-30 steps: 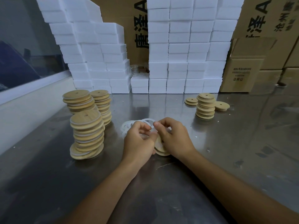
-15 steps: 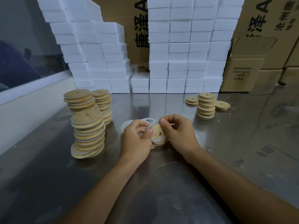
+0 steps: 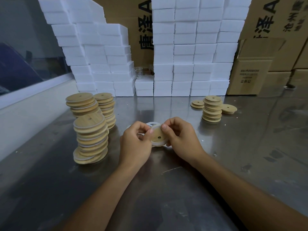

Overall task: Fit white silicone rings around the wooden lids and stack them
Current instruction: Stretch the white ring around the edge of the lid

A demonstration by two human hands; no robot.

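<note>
My left hand (image 3: 135, 144) and right hand (image 3: 181, 139) meet over the steel table (image 3: 166, 189), and between them I hold one wooden lid (image 3: 157, 135), tilted so its face and small hole look up at me. The fingers of my left hand are curled, thumb and forefinger pinching the lid's left edge; the fingers of my right hand are curled too, thumb and forefinger pinching its upper right edge. A white silicone ring (image 3: 158, 143) shows around the lid's lower rim; how far round it is seated I cannot tell. Just behind the lid, loose white rings (image 3: 152, 123) lie on the table, partly hidden by my fingers. Left of the lid stands a tall stack of ringed lids (image 3: 90, 139), with two more stacks (image 3: 93, 105) behind it. Well off to the lid's right and further back is a shorter stack of bare lids (image 3: 212, 109) with single lids (image 3: 229, 108) beside it.
</note>
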